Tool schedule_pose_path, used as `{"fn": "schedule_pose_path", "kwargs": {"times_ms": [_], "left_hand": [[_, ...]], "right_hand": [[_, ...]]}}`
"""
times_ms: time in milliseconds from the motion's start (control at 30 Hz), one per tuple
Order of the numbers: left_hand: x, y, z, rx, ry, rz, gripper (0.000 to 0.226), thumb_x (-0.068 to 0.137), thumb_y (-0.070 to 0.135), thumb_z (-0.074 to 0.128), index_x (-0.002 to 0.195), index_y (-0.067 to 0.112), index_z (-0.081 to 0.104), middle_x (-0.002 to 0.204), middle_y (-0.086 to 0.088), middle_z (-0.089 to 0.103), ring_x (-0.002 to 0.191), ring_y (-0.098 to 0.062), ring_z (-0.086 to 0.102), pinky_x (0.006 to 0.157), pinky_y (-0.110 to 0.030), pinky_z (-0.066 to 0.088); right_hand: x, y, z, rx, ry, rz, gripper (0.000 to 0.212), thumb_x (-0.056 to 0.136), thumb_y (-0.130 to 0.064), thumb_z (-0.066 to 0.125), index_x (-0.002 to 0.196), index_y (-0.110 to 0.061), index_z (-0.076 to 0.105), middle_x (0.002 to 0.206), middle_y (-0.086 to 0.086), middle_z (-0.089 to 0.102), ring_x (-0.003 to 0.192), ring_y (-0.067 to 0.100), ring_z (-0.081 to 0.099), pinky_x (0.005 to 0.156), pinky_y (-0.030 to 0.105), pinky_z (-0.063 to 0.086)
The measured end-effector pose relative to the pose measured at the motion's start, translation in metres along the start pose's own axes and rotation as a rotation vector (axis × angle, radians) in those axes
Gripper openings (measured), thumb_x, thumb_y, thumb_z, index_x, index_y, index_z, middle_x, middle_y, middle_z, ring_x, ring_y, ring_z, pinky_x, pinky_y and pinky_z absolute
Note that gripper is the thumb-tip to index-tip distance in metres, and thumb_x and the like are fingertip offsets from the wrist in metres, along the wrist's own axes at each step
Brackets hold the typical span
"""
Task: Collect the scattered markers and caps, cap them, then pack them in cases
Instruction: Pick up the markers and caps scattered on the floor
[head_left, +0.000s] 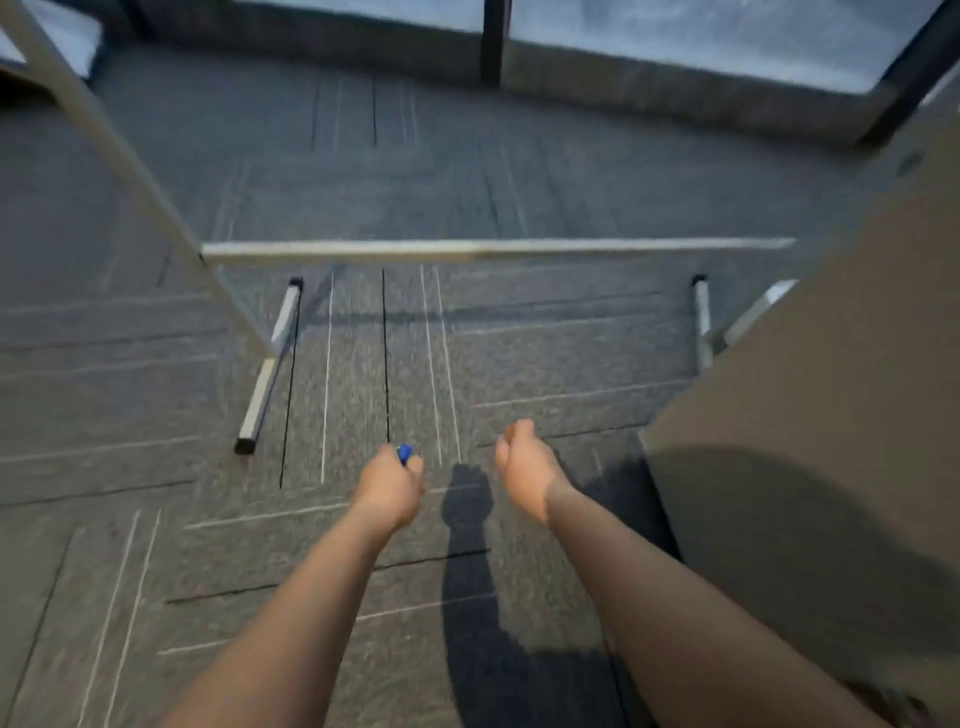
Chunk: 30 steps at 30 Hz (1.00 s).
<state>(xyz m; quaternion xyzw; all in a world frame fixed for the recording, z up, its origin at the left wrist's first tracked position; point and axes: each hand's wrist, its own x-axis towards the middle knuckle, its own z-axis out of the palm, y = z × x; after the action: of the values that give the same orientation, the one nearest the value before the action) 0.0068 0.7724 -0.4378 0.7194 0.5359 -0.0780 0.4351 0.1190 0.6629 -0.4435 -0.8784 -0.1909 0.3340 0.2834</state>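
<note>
My left hand (388, 486) is curled into a fist above the grey carpet and grips a small blue piece (404, 453), a marker or a cap, whose end pokes out past the fingers. Most of that piece is hidden inside the fist. To its right my right hand (522, 467) hangs with loosely curled fingers and holds nothing that I can see. No other markers, caps or cases show in this blurred view.
A metal table frame stands ahead: a horizontal bar (493, 249), a slanted leg (119, 156) on the left and floor feet (265, 384). A brown tabletop (831, 415) fills the right side. Windows (675, 36) run along the far wall.
</note>
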Motion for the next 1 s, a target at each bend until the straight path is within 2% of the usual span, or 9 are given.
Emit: {"fn": "schedule_pose_path", "kwargs": {"times_ms": [167, 300, 400, 433, 533, 700, 833, 933, 1000], "left_hand": [[-0.149, 0.101, -0.064, -0.113, 0.063, 0.276, 0.017, 0.097, 0.017, 0.040, 0.088, 0.005, 0.049, 0.078, -0.010, 0.054, 0.065, -0.020, 0.048, 0.060, -0.030, 0.038], [-0.281, 0.181, -0.098, -0.151, 0.164, 0.538, 0.026, 0.095, 0.011, 0.041, 0.069, 0.006, 0.042, 0.075, -0.021, 0.051, 0.070, -0.030, 0.048, 0.063, -0.038, 0.037], [-0.371, 0.236, -0.099, -0.225, 0.114, 0.668, 0.034, 0.094, 0.024, 0.041, 0.077, -0.006, 0.042, 0.082, -0.038, 0.054, 0.076, -0.049, 0.054, 0.063, -0.048, 0.041], [-0.403, 0.253, -0.093, -0.255, 0.079, 0.713, 0.035, 0.091, 0.028, 0.041, 0.075, -0.003, 0.041, 0.074, -0.036, 0.052, 0.067, -0.049, 0.050, 0.059, -0.050, 0.040], [-0.507, 0.288, -0.061, -0.242, 0.001, 0.884, 0.026, 0.091, 0.025, 0.039, 0.067, 0.015, 0.036, 0.057, -0.009, 0.039, 0.048, -0.026, 0.035, 0.048, -0.031, 0.028], [-0.630, 0.308, 0.009, -0.173, -0.089, 1.037, 0.027, 0.095, 0.031, 0.041, 0.085, 0.007, 0.051, 0.087, -0.020, 0.056, 0.078, -0.030, 0.054, 0.069, -0.038, 0.043], [-0.682, 0.308, 0.054, -0.137, -0.183, 1.059, 0.026, 0.094, 0.035, 0.039, 0.082, 0.014, 0.047, 0.078, -0.015, 0.049, 0.063, -0.024, 0.046, 0.060, -0.034, 0.035], [-0.698, 0.309, 0.079, -0.127, -0.223, 1.069, 0.022, 0.097, 0.029, 0.040, 0.082, 0.013, 0.043, 0.071, -0.007, 0.048, 0.061, -0.021, 0.045, 0.055, -0.029, 0.033], [-0.699, 0.311, 0.093, -0.120, -0.250, 1.072, 0.023, 0.096, 0.027, 0.041, 0.079, 0.012, 0.043, 0.069, -0.006, 0.047, 0.060, -0.021, 0.043, 0.055, -0.030, 0.032]], "right_hand": [[-0.131, -0.065, -0.121, 0.281, 0.155, -0.036, 0.023, 0.102, -0.020, 0.034, 0.080, -0.013, 0.034, 0.074, 0.000, 0.041, 0.069, 0.018, 0.040, 0.075, 0.038, 0.037], [-0.266, -0.100, -0.228, 0.260, 0.390, -0.274, 0.009, 0.102, -0.023, 0.037, 0.100, -0.014, 0.039, 0.086, 0.007, 0.047, 0.082, 0.020, 0.043, 0.076, 0.038, 0.037], [-0.372, -0.102, -0.310, 0.238, 0.576, -0.391, 0.018, 0.102, -0.021, 0.039, 0.110, -0.006, 0.044, 0.099, 0.018, 0.057, 0.090, 0.029, 0.054, 0.076, 0.035, 0.036], [-0.407, -0.097, -0.336, 0.231, 0.639, -0.411, 0.023, 0.101, -0.021, 0.040, 0.113, -0.003, 0.044, 0.105, 0.021, 0.058, 0.096, 0.031, 0.056, 0.077, 0.035, 0.038], [-0.503, -0.062, -0.398, 0.237, 0.811, -0.414, 0.028, 0.102, -0.024, 0.036, 0.121, -0.004, 0.043, 0.105, 0.014, 0.057, 0.098, 0.028, 0.058, 0.076, 0.032, 0.042], [-0.607, 0.036, -0.454, 0.177, 0.957, -0.257, 0.022, 0.103, -0.026, 0.035, 0.113, -0.009, 0.042, 0.094, 0.008, 0.048, 0.087, 0.025, 0.048, 0.072, 0.034, 0.034], [-0.653, 0.110, -0.469, 0.172, 1.059, -0.172, 0.020, 0.102, -0.021, 0.037, 0.112, -0.007, 0.046, 0.092, 0.005, 0.051, 0.087, 0.023, 0.048, 0.073, 0.029, 0.034], [-0.669, 0.150, -0.477, 0.171, 1.090, -0.084, 0.027, 0.102, -0.019, 0.037, 0.122, -0.003, 0.044, 0.110, 0.012, 0.054, 0.096, 0.026, 0.051, 0.077, 0.025, 0.033], [-0.667, 0.173, -0.484, 0.167, 1.093, -0.034, 0.023, 0.102, -0.021, 0.036, 0.115, -0.004, 0.044, 0.112, 0.015, 0.054, 0.092, 0.026, 0.049, 0.076, 0.026, 0.033]]}}
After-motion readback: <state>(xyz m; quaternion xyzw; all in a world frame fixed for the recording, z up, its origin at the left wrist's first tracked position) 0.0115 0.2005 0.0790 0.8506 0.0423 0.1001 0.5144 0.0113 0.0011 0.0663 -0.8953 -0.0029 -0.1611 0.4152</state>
